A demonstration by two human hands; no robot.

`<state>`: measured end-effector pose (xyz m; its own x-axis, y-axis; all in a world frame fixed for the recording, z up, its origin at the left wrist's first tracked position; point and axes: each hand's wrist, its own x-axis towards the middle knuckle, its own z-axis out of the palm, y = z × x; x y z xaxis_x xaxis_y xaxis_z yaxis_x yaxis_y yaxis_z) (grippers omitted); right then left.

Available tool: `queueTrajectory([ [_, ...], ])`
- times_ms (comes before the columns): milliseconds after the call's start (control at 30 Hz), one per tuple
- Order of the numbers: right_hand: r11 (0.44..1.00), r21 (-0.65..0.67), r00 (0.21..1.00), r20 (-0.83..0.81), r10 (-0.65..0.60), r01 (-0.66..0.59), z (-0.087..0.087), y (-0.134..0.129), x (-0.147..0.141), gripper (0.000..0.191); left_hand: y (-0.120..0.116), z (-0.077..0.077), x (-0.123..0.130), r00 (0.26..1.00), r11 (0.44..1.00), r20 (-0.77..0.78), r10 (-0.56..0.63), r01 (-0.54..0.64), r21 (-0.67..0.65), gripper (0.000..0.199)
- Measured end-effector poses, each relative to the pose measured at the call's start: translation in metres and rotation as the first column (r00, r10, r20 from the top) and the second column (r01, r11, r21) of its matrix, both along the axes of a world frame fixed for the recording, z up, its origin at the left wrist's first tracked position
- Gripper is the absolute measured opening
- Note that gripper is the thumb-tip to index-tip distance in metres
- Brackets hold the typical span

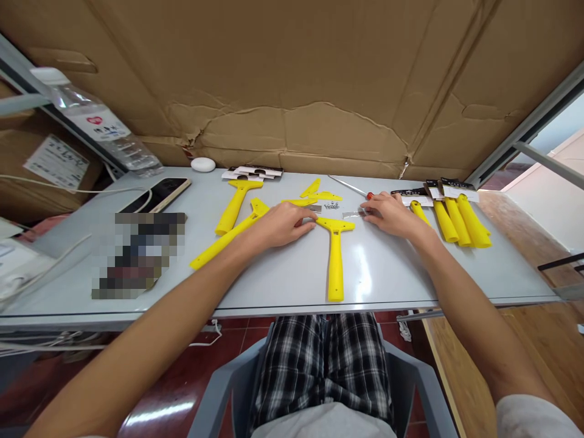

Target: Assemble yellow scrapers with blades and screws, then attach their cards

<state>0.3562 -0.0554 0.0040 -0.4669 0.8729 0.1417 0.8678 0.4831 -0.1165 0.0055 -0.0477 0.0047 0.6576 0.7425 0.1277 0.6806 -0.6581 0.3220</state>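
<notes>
My left hand (288, 224) is low over the table, its curled fingertips on a small grey metal blade (314, 208). Opposite it, my right hand (387, 213) pinches the end of a shiny, clear-looking strip (352, 214); whether that is a blade or its wrapper I cannot make out. Between my hands lies a yellow scraper (336, 255), its wide head toward the back. Just behind are loose yellow plastic pieces (325, 196) and a small heap of screws (331, 206). A screwdriver (349, 187) with a red handle lies behind my right hand, which partly covers it.
Two yellow scrapers (237, 210) lie left, near black-and-white cards (253, 173). Several yellow handles (465, 222) with cards lie right. A phone (157, 193), white oval object (203, 164) and plastic bottle (103, 125) are left. Cardboard (292, 79) walls the back.
</notes>
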Motion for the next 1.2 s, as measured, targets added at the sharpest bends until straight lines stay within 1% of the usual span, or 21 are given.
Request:
queueTrajectory([
  [100, 0.996, -0.086, 1.000, -0.017, -0.017, 0.016, 0.004, -0.001, 0.006, 0.032, 0.000, -0.001, 0.000, 1.000, 1.000, 0.004, -0.007, 0.007, 0.006, 0.039],
  [200, 0.995, -0.095, 1.000, 0.009, -0.011, 0.012, 0.004, -0.001, 0.006, 0.029, 0.002, -0.003, 0.000, 1.000, 1.000, 0.017, -0.011, 0.011, 0.028, 0.038],
  [267, 0.998, -0.058, 0.999, 0.047, -0.002, 0.004, 0.003, -0.004, 0.003, 0.030, 0.004, -0.005, -0.001, 0.999, 0.999, 0.027, -0.022, 0.021, 0.039, 0.037],
  [467, 0.993, 0.120, 0.980, 0.200, -0.006, -0.019, 0.002, -0.013, -0.015, 0.040, 0.006, -0.008, -0.002, 0.999, 0.999, 0.036, -0.021, 0.020, 0.045, 0.039],
  [567, 0.988, 0.150, 0.977, 0.212, -0.011, -0.021, 0.002, -0.012, -0.021, 0.043, 0.007, -0.009, -0.002, 0.999, 0.999, 0.033, -0.021, 0.019, 0.046, 0.039],
  [633, 0.988, 0.153, 0.986, 0.166, -0.015, -0.011, 0.003, -0.010, -0.021, 0.043, 0.008, -0.010, -0.002, 0.999, 0.999, 0.033, -0.021, 0.019, 0.051, 0.038],
  [733, 0.991, 0.131, 1.000, 0.024, -0.021, 0.017, 0.004, -0.004, -0.017, 0.037, 0.008, -0.010, -0.002, 0.999, 0.998, 0.046, -0.016, 0.013, 0.057, 0.037],
  [800, 0.996, 0.084, 0.995, -0.092, -0.029, 0.036, 0.004, -0.002, -0.016, 0.030, 0.008, -0.009, -0.004, 0.997, 0.998, 0.076, -0.006, 0.001, 0.069, 0.036],
  [900, 0.999, 0.005, 0.966, -0.254, -0.037, 0.040, 0.005, 0.000, -0.020, 0.021, 0.006, -0.006, -0.007, 0.986, 0.993, 0.168, -0.013, -0.007, 0.120, 0.037],
  [967, 0.999, -0.034, 0.942, -0.333, -0.035, 0.025, 0.006, 0.001, -0.027, 0.016, 0.005, -0.005, -0.008, 0.971, 0.988, 0.239, -0.031, -0.006, 0.155, 0.037],
  [1033, 0.998, -0.063, 0.922, -0.387, -0.022, -0.003, 0.008, 0.003, -0.037, 0.011, 0.004, -0.006, -0.008, 0.957, 0.987, 0.287, -0.049, 0.002, 0.162, 0.039],
  [1200, 0.983, -0.102, 0.843, -0.532, 0.078, -0.155, 0.008, 0.011, -0.060, 0.004, 0.004, -0.011, -0.005, 0.942, 0.989, 0.320, -0.101, 0.059, 0.137, 0.044],
])
